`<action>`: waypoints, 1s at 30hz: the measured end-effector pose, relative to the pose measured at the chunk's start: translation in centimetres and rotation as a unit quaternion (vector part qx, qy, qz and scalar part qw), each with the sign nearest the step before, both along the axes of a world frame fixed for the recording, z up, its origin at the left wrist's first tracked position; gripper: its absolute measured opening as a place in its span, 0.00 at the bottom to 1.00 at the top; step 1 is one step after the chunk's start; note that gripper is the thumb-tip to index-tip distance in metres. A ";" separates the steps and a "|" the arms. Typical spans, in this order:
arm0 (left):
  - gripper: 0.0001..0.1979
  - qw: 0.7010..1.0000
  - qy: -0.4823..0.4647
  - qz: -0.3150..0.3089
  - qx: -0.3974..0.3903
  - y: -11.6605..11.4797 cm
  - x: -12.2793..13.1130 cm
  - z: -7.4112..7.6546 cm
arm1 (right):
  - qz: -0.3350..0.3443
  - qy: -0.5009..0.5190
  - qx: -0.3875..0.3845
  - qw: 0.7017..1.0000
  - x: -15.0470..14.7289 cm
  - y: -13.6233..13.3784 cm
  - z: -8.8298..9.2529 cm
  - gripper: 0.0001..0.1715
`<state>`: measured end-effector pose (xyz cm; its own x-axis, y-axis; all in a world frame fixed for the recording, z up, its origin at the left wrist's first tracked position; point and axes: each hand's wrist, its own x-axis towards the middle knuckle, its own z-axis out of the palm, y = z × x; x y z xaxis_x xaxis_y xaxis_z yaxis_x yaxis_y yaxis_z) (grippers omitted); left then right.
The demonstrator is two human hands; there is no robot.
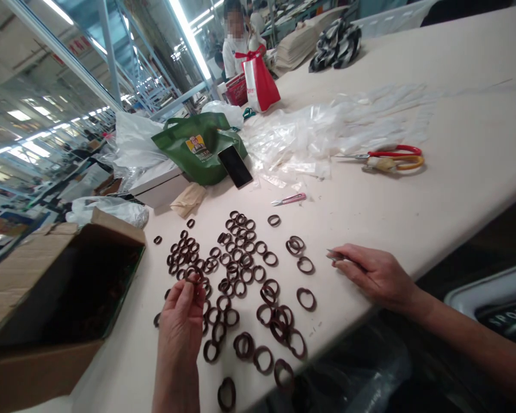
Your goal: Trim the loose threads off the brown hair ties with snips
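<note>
Near the front edge of the pale table [456, 189], the left hand [178, 327] is pinching one brown ring [194, 275] between thumb and fingertips, holding it just above the spread. The right hand [376, 275] is resting to the right, its fingers closing over a slim metal tool [336, 255] whose tip is poking out. Dozens of loose rings [241, 269] are lying between the hands, so most appear yet to be handled. They are looking matte, soft and round to oval. On the left a cardboard box [47, 275] is standing open, its contents too dark to tell.
</note>
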<state>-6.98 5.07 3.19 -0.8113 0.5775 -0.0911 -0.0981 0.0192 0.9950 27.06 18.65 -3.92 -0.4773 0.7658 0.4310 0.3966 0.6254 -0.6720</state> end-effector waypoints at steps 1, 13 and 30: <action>0.21 0.995 -0.087 0.022 0.039 -0.5 1.3 0.5 | 0.000 0.005 -0.007 1.000 -0.1 0.0 0.2 0.15; 0.19 0.935 -0.342 -0.097 0.012 -5.5 15.1 -0.9 | 0.261 0.143 -0.548 0.782 -6.8 -6.1 4.5 0.22; 0.25 0.925 -0.363 -0.082 -0.076 -6.8 17.5 -1.5 | 0.214 0.007 0.043 0.976 -6.0 -7.5 5.0 0.06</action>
<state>10.51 -1.74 1.66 -0.4062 0.6231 -0.6684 -0.7234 0.2277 0.6519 21.10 11.16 1.04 -0.7387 0.4584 0.4942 0.0774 0.7860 -0.6134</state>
